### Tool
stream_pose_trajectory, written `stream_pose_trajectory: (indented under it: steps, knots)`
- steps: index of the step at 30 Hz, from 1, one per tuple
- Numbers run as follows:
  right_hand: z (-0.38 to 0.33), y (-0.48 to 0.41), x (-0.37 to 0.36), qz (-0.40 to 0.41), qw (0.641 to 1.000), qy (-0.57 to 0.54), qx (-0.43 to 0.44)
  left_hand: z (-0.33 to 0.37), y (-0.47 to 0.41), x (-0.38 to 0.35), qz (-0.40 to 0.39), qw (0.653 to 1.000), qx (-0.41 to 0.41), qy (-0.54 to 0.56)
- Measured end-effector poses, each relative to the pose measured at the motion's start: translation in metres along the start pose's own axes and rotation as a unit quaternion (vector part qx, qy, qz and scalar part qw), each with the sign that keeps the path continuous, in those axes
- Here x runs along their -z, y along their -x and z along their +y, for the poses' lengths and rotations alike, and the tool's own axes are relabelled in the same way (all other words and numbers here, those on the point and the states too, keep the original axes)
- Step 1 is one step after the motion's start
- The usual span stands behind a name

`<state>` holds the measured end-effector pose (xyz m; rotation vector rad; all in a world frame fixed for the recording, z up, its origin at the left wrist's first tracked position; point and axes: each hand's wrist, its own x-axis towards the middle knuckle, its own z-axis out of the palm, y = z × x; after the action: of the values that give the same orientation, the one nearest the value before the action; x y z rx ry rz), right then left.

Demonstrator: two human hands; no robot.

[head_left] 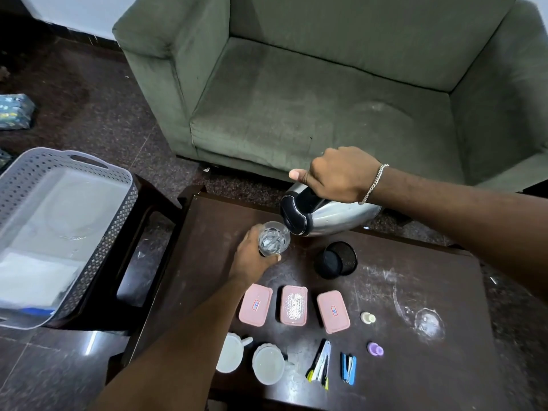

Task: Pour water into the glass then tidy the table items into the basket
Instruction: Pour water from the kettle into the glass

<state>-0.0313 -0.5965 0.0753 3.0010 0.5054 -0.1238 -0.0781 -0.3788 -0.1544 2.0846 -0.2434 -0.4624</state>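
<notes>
My right hand grips the handle of a steel kettle, tilted with its black spout over the clear glass. Water shows in the glass. My left hand holds the glass just above the dark table. A grey perforated basket sits on a dark stand to the left. On the table lie three pink lidded boxes, a black mesh cup, two white cups, two staplers and two small caps.
A green armchair stands directly behind the table. The dark stand under the basket touches the table's left side. A patterned bundle lies on the floor at far left. A dried water ring marks the table's right part.
</notes>
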Motion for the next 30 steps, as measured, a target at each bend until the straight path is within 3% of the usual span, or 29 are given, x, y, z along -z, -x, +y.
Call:
stream_pose_trajectory:
  steps: [30]
  knots:
    - [0.009, 0.001, 0.003, 0.018, 1.0, 0.024, 0.009, -0.001, -0.001, -0.001, 0.002, 1.0, -0.007, -0.003]
